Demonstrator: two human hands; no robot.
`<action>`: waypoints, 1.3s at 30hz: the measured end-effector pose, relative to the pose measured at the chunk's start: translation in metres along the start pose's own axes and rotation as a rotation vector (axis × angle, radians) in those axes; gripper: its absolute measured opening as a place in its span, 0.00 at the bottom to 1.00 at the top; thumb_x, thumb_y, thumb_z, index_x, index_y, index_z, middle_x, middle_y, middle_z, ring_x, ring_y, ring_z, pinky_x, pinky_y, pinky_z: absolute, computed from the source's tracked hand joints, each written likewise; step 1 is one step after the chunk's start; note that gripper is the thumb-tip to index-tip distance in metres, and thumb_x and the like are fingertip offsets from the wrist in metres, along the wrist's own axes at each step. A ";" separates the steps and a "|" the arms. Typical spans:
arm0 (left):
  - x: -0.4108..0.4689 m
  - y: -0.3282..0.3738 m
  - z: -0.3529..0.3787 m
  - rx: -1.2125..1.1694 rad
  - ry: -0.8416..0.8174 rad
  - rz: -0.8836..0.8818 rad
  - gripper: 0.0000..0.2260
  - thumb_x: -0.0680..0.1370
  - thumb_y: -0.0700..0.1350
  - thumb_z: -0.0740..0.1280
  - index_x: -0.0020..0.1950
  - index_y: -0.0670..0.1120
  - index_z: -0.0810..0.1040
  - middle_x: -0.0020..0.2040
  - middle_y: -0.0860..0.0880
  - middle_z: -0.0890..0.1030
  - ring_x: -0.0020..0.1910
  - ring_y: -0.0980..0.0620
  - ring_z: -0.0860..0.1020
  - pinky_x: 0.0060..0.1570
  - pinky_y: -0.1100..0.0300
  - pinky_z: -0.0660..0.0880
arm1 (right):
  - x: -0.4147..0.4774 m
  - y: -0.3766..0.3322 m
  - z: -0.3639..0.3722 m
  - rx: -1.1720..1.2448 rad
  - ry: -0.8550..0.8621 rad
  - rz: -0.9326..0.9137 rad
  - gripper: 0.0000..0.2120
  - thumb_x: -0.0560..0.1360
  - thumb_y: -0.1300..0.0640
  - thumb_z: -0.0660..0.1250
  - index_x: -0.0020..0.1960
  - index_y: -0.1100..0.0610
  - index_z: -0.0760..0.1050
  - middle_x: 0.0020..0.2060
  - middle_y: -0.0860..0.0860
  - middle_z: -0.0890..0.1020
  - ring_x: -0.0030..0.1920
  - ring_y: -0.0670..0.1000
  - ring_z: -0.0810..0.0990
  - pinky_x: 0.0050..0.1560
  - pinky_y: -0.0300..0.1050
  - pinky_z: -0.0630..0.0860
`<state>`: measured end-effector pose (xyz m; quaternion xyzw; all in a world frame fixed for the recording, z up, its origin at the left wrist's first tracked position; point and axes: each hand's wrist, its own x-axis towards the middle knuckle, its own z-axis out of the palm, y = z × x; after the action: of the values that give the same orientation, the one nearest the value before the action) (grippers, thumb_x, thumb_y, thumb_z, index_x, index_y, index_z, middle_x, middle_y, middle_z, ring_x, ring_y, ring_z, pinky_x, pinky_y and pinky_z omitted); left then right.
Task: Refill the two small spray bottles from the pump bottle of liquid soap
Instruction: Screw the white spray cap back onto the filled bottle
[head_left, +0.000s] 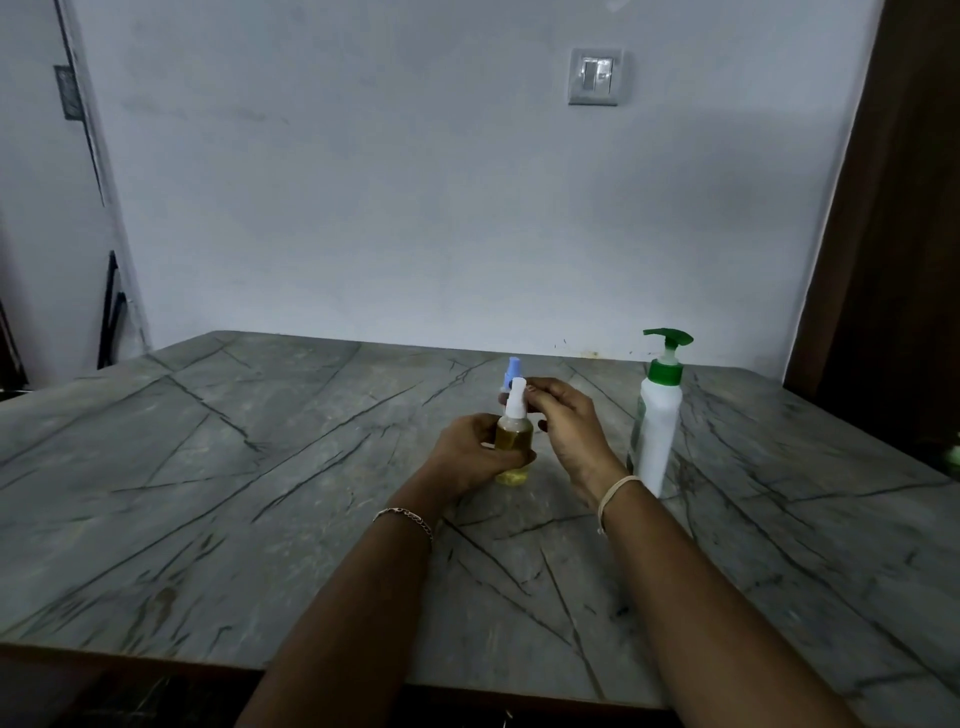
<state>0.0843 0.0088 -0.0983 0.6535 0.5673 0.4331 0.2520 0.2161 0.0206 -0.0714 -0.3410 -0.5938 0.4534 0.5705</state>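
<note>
Head camera gives me both hands close together near the middle of the table. The left hand (470, 457) has its fingers and thumb wrapped round the body of a small clear spray bottle of yellow liquid (514, 449), held upright; I cannot tell whether its base touches the tabletop. The right hand (569, 426) sits just beside it, fingertips pinching the bottle's white spray head (517, 402). Directly behind, mostly hidden by the fingers, I see a second small spray bottle with a pale blue top (513, 370). To the right, near the right wrist, a tall white plastic pump bottle with a green pump (657, 431) stands upright. A thin chain bracelet (405, 517) circles the left wrist, a pale band (615, 493) the right. Everything is over a grey marble-patterned table (260, 467), set against a pale wall (363, 208) with a switch plate (595, 77).
</note>
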 end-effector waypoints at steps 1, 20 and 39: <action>0.000 0.001 0.000 0.000 -0.003 -0.003 0.24 0.68 0.50 0.76 0.62 0.45 0.77 0.55 0.47 0.82 0.54 0.51 0.80 0.60 0.48 0.75 | 0.000 0.000 0.000 0.003 0.033 -0.010 0.11 0.80 0.62 0.59 0.54 0.63 0.79 0.47 0.54 0.83 0.41 0.40 0.79 0.33 0.25 0.70; -0.004 0.005 -0.001 -0.049 -0.027 0.012 0.13 0.70 0.43 0.75 0.53 0.46 0.79 0.48 0.48 0.83 0.49 0.52 0.81 0.56 0.55 0.76 | 0.006 0.015 0.005 -0.243 0.072 -0.147 0.17 0.69 0.57 0.76 0.56 0.57 0.79 0.46 0.51 0.81 0.47 0.47 0.78 0.44 0.35 0.73; -0.001 0.002 -0.002 -0.048 -0.042 0.010 0.19 0.68 0.48 0.75 0.57 0.46 0.80 0.51 0.49 0.84 0.52 0.53 0.81 0.60 0.49 0.75 | 0.005 0.008 -0.007 -0.245 -0.105 -0.124 0.10 0.77 0.59 0.67 0.58 0.57 0.79 0.49 0.49 0.85 0.52 0.43 0.82 0.57 0.37 0.76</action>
<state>0.0840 0.0072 -0.0960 0.6591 0.5480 0.4340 0.2775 0.2211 0.0295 -0.0775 -0.3465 -0.6936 0.3586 0.5199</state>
